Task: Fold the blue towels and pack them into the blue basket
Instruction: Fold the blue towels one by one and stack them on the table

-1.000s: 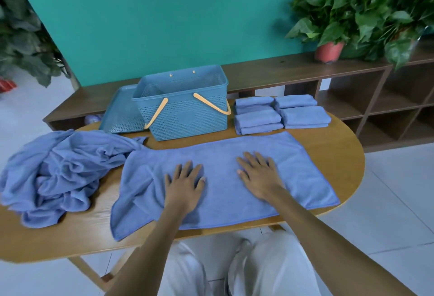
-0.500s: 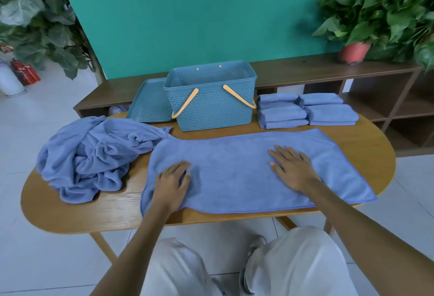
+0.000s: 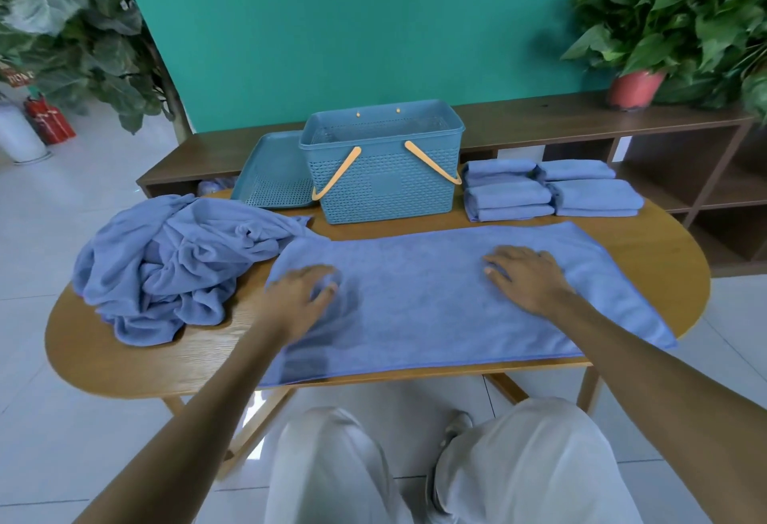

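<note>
Both hands slid apart: left hand (image 3: 305, 295) now near the spread towel's (image 3: 436, 307) left end, fingers curling, bunching cloth; right hand (image 3: 527, 276) flat, gripping nothing. Towel's long axis runs left-right across the table (image 3: 124, 361). Behind: crumpled pile (image 3: 174, 262), folded stacks (image 3: 548, 191), blue basket (image 3: 382, 179), apparently empty.

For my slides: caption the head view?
Both hands on a spread blue towel before a blue plastic basket.

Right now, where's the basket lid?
In the head view, the basket lid lies at the table's far left, tilted against the blue basket, behind the crumpled towel pile.
</note>
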